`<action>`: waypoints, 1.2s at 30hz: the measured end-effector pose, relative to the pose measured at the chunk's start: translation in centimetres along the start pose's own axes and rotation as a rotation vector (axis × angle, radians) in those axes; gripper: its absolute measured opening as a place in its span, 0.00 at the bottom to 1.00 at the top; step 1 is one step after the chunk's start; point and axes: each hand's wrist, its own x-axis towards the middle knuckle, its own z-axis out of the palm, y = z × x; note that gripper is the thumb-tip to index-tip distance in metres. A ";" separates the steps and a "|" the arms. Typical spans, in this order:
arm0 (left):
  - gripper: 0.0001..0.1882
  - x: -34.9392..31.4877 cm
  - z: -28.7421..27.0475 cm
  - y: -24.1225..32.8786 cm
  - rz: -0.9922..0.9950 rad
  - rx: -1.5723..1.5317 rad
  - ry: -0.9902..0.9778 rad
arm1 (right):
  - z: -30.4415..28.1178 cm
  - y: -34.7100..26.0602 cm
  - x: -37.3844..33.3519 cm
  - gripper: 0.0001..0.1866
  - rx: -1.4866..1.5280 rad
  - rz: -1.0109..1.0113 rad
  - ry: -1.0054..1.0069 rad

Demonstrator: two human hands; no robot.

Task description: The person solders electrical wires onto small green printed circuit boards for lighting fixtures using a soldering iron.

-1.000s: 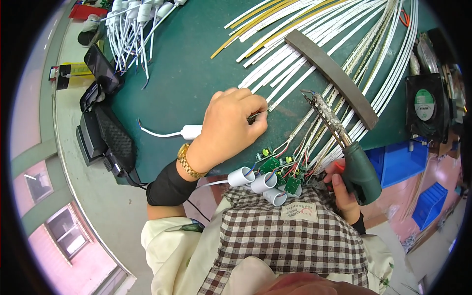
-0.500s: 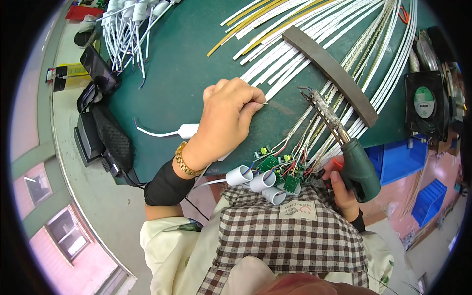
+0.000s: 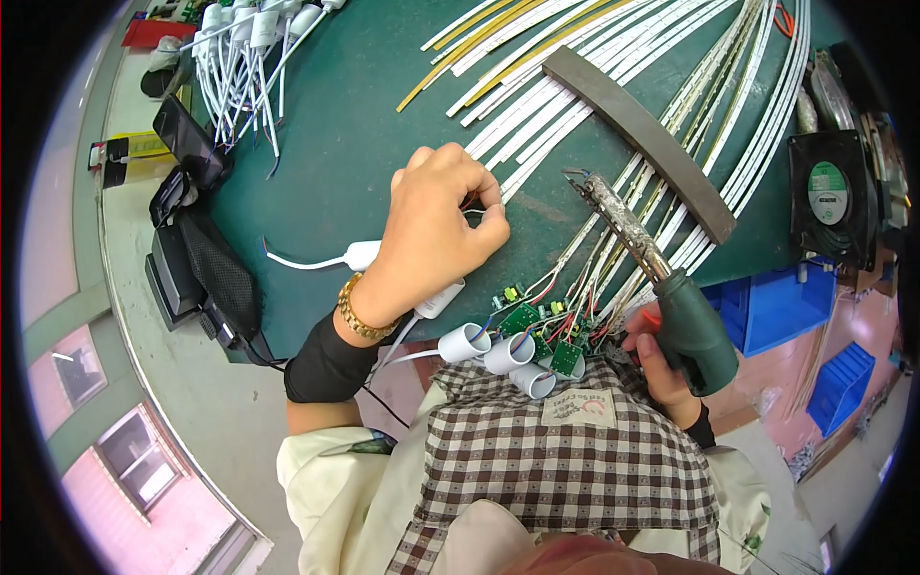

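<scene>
Green-handled, metal-nosed soldering gun fills the curled right hand, seemingly angled clear of the narrow white strips a curved grey-brown bar apparently weighs down, while the left hand, pinched nearly closed beside strip ends, hides whatever it may hold.

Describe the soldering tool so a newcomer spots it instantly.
On the green tabletop, look to the near right edge, at the person's right hand. The soldering tool is held there, pointing away and leftward above the white strips. Unlike the plain brown bar beyond it, it has a dark-green handle and a blotchy metal barrel.
</scene>
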 end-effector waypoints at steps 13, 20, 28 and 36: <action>0.02 1.0 -1.0 -0.8 0.025 -0.100 -0.037 | 0.3 -0.4 0.9 0.18 -0.121 -0.105 -0.179; 0.01 1.0 -0.9 -1.1 -0.032 -0.207 -0.027 | 0.5 -1.0 0.2 0.20 -0.141 0.028 -0.154; 0.03 1.2 -1.5 -2.3 0.112 -0.132 -0.076 | 1.5 -0.6 1.0 0.17 -0.395 -0.103 -0.119; 0.04 1.5 -1.8 -2.2 0.170 -0.113 -0.134 | 1.8 -1.2 0.4 0.16 -0.297 -0.056 -0.068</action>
